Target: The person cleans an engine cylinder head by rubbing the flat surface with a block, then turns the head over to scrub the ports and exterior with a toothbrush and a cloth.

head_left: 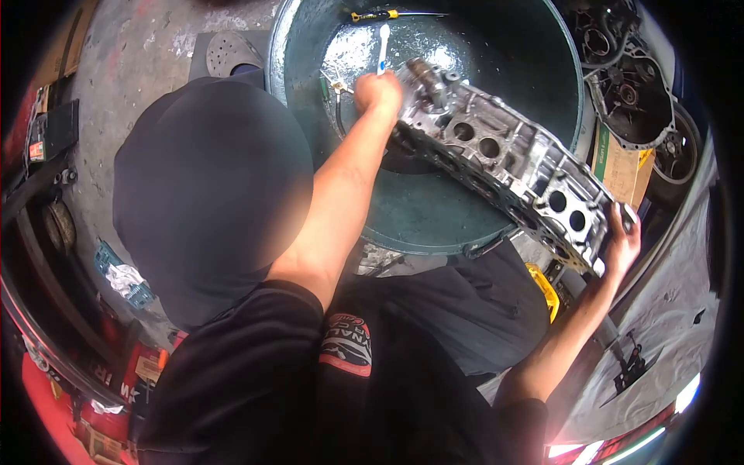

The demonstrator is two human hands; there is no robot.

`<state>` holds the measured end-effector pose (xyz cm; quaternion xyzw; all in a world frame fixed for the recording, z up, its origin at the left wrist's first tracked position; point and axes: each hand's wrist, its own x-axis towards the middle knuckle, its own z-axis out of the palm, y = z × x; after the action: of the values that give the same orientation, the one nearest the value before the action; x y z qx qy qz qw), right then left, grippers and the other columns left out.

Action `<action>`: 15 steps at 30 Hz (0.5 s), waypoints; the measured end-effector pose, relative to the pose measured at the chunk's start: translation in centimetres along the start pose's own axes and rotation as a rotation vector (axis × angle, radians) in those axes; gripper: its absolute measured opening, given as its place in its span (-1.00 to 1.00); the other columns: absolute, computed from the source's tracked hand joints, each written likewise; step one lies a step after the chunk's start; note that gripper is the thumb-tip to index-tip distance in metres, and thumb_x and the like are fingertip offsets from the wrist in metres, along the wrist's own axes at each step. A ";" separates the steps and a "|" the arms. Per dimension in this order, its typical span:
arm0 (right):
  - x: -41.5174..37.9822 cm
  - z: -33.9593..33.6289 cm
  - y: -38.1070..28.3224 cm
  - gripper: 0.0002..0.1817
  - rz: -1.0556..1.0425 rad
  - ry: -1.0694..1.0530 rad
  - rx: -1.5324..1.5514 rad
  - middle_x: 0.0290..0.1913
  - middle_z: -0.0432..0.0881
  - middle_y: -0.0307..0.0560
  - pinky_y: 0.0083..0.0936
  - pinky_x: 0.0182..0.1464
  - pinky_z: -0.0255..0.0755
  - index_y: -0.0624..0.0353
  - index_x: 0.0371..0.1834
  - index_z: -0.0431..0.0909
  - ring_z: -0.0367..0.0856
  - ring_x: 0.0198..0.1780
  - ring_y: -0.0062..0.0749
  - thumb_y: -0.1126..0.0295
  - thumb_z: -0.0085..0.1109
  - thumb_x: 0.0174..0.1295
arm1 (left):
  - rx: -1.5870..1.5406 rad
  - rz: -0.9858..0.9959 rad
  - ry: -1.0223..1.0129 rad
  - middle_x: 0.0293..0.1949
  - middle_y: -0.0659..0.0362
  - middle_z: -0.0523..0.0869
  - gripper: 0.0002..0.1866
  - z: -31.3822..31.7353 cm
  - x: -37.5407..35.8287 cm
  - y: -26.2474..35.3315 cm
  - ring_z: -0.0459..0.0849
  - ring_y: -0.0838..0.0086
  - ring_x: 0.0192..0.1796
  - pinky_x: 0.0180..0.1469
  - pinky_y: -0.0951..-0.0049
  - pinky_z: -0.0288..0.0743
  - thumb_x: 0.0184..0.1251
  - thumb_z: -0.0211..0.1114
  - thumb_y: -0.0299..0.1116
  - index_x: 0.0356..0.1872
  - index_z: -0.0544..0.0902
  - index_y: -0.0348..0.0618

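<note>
A grey aluminium cylinder head (504,159) lies slanted across a big round teal metal basin (434,225), with one end over the basin's middle and the other past its right rim. My left hand (377,93) is closed around a white and blue toothbrush (383,46) at the head's far end. The brush points up over the basin's wet bottom. My right hand (622,236) grips the near right end of the cylinder head and holds it up.
A yellow-handled screwdriver (373,14) lies at the basin's far side. Dark engine covers (635,93) and a cardboard box (620,167) crowd the right. A perforated metal disc (225,50) rests on the concrete floor at upper left. A yellow object (542,288) sits under the basin's edge.
</note>
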<state>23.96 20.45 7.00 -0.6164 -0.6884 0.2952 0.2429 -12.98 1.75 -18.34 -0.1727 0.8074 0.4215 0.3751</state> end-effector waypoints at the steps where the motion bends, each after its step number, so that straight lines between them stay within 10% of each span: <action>1: -0.1 -1.2 0.0 -0.75 0.027 -0.009 -0.012 -0.21 0.74 -0.20 -0.65 -0.15 0.44 0.22 -0.02 0.65 0.63 -0.25 -0.60 0.37 0.40 0.32 | 0.009 0.050 0.018 -0.08 -0.22 0.77 -0.61 1.1 1.0 0.2 0.76 -0.07 0.02 0.09 0.09 0.59 0.26 0.34 -0.16 -0.13 0.75 -0.35; 3: 0.7 -3.5 -1.4 -0.77 0.103 0.018 0.031 -0.12 0.77 -0.10 -0.55 0.02 0.53 0.25 -0.03 0.66 0.71 -0.12 -0.49 0.37 0.36 0.35 | 0.072 0.055 -0.062 -0.10 -0.21 0.78 -0.62 4.0 1.5 2.8 0.77 -0.06 0.01 0.09 0.09 0.61 0.25 0.34 -0.18 -0.12 0.76 -0.34; 9: 3.8 -2.4 -3.4 -0.75 0.108 0.193 -0.115 -0.35 0.73 -0.22 -0.70 -0.39 0.29 0.18 -0.13 0.68 0.49 -0.47 -0.69 0.25 0.43 0.31 | 0.119 0.111 -0.241 -0.06 -0.15 0.79 -0.62 14.5 5.4 8.8 0.77 0.00 0.03 0.08 0.17 0.64 0.28 0.34 -0.15 -0.13 0.78 -0.30; 11: 4.2 -0.7 -4.9 -0.73 0.203 0.211 -0.141 -0.08 0.77 -0.11 -0.58 0.12 0.45 0.32 -0.02 0.66 0.69 -0.03 -0.50 0.37 0.39 0.33 | 0.178 0.175 -0.199 -0.04 -0.15 0.78 -0.63 15.5 6.5 8.1 0.77 0.02 0.07 0.11 0.18 0.62 0.28 0.36 -0.16 -0.12 0.78 -0.30; 15: 9.6 -2.7 -2.2 -0.48 0.284 0.082 -0.149 0.04 0.73 -0.05 -0.53 0.19 0.36 0.27 0.14 0.62 0.61 0.08 -0.47 0.08 0.37 0.31 | -0.004 0.091 -0.282 0.00 -0.12 0.78 -0.54 14.4 5.2 9.3 0.76 0.04 0.08 0.15 0.16 0.59 0.30 0.35 -0.04 -0.06 0.76 -0.27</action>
<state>23.13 30.15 10.22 -0.7353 -0.6038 0.2493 0.1806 -15.28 19.03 -22.32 -0.0756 0.7529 0.4595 0.4651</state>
